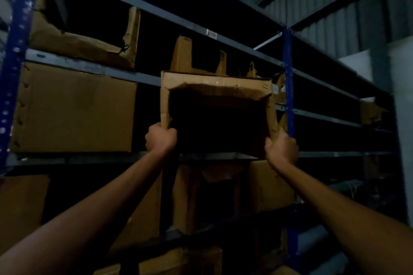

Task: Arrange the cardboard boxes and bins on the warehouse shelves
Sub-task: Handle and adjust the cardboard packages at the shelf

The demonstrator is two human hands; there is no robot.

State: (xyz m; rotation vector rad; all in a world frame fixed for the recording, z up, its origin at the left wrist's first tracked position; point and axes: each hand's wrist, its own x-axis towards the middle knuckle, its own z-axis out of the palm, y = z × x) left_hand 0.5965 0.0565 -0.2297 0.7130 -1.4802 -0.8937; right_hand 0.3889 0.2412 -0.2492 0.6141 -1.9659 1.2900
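With both arms stretched up and forward, the open-fronted cardboard box [214,83] is gripped at its lower front corners: the left hand [161,137] is curled round the left wall edge and the right hand [281,148] round the right one, neither nearer than the other. The box is held straight ahead between them, its long axis along the shelf beam [89,159] and its base about level with it; whether it rests there cannot be told. Beyond, it is flanked by a closed box [73,109] and a blue upright [288,87], so a straight inward push is judged likely.

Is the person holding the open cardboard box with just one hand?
No, the left hand and right hand each grip a lower front corner of the open cardboard box.
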